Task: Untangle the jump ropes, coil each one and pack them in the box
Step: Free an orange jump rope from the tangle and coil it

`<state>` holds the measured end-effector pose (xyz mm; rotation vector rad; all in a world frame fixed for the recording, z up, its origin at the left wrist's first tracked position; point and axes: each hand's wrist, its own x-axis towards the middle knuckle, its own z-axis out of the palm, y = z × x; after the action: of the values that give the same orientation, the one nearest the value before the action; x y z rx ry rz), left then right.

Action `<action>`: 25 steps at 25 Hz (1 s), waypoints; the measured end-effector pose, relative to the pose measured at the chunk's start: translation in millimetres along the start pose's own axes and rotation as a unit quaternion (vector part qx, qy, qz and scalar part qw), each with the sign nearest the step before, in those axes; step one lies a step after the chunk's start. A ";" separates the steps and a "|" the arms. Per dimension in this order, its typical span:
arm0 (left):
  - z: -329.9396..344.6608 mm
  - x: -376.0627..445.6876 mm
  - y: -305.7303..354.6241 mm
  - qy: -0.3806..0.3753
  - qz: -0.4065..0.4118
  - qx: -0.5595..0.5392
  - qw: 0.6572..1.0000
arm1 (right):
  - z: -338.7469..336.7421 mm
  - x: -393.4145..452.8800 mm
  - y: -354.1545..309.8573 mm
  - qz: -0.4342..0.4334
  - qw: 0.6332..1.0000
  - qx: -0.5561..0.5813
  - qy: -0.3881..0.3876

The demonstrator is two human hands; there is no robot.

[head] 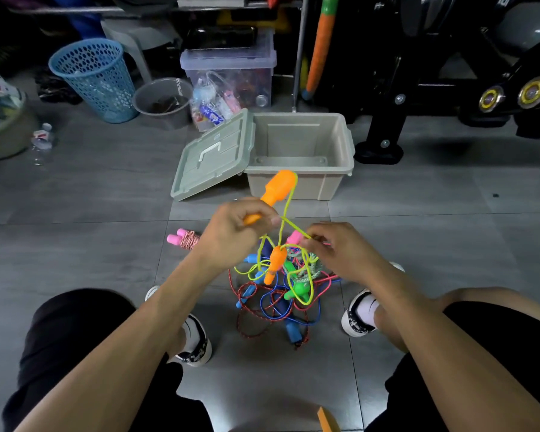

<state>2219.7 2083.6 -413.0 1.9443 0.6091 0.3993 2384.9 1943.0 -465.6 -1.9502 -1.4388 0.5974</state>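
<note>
Left hand (231, 232) grips orange handle (276, 190); right hand (340, 251) pinches yellow-green rope (293, 227) above tangled ropes (281, 294) on floor (91, 198) between shoes. Open box (300, 176) beyond, lid (209, 157) leaning left, bare tile between. Coiled pink-handled rope (184, 239) lies left; blue basket (91, 76) and black frame (384, 132) sit well back.

Two orange handles (278, 188), one box (303, 157), one lid (212, 154)

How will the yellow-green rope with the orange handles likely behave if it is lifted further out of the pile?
Probably floppy: the yellow-green rope droops in loose loops between the left hand and right hand. It will likely snag, since it threads through the tangled pile. The free orange handle hangs, so it may swing.
</note>
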 end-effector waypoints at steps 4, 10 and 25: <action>-12.2 -2.0 2.6 0.034 -0.020 -0.119 0.992 | 3.2 -0.3 12.8 0.025 0.999 0.007 0.027; -21.0 5.7 -26.5 -0.006 -0.188 0.131 0.973 | -2.9 -3.0 8.7 0.025 0.999 -0.021 0.001; 7.7 -1.0 -11.0 -0.032 -0.026 0.034 0.999 | 3.4 -3.2 -3.7 0.035 0.997 0.067 -0.012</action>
<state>2220.3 2081.3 -426.2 1.9933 0.6366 0.2857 2379.2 1941.4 -465.3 -1.9006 -1.3145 0.7311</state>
